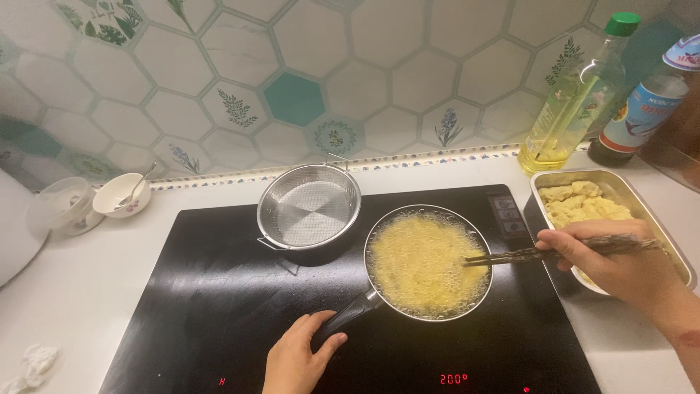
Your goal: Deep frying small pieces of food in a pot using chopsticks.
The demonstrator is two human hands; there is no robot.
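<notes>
Pan [426, 264] sat center frame, oil bubbling hard. Left hand [297, 357] gripped its handle [348, 315]; right hand [620, 255] pinched chopsticks [539, 252], tips in oil. Tray [649, 211] at right held battered pieces; strainer [309, 206] empty.

Foam hides the pan's [429, 263] contents — chopstick [503, 256] tips too.

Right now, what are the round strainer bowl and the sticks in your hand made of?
The strainer looks like shiny steel: silvery mesh with a bright rim. The chopsticks in the right hand look like dark wood, dull and brown, though that is less sure.
</notes>
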